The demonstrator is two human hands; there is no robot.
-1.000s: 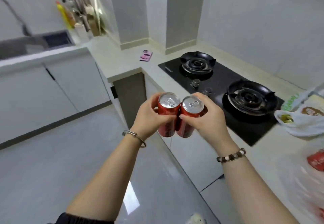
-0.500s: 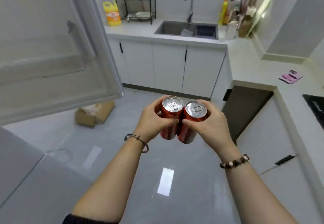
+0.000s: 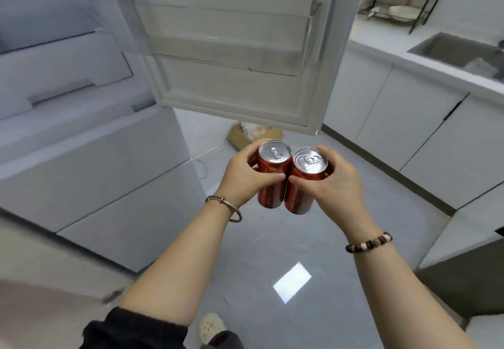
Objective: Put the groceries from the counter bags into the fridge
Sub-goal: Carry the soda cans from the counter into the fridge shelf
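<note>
I hold 2 red drink cans side by side in front of me, above the grey tiled floor [image 3: 272, 253]. My left hand [image 3: 242, 178] is wrapped around the left can [image 3: 271, 182], and my right hand [image 3: 332, 182] is wrapped around the right can [image 3: 301, 187]. The 2 cans touch along their sides, and my thumbs nearly meet across the seam between them. Both cans stand upright with a slight tilt. Each has a bright silver top with an unopened pull tab, and a glossy red body with markings too blurred to read. The lower ends of both cans stick out below my fingers.

A thin metal bangle [image 3: 225, 206] circles my left wrist, and a bracelet of brown and pale beads [image 3: 369, 242] circles my right.

Just above and beyond my hands hangs the open fridge door [image 3: 234, 95], its inner side facing me, with a clear door shelf [image 3: 231, 48] across it. To the left of my hands is the white fridge body [image 3: 90, 163], with closed drawer fronts. Beyond my hands, on the floor under the door's lower edge, sits a cardboard box [image 3: 240, 137]. To the right of my hands run white cabinets [image 3: 409, 119] under a pale counter with a sink [image 3: 458, 51].
</note>
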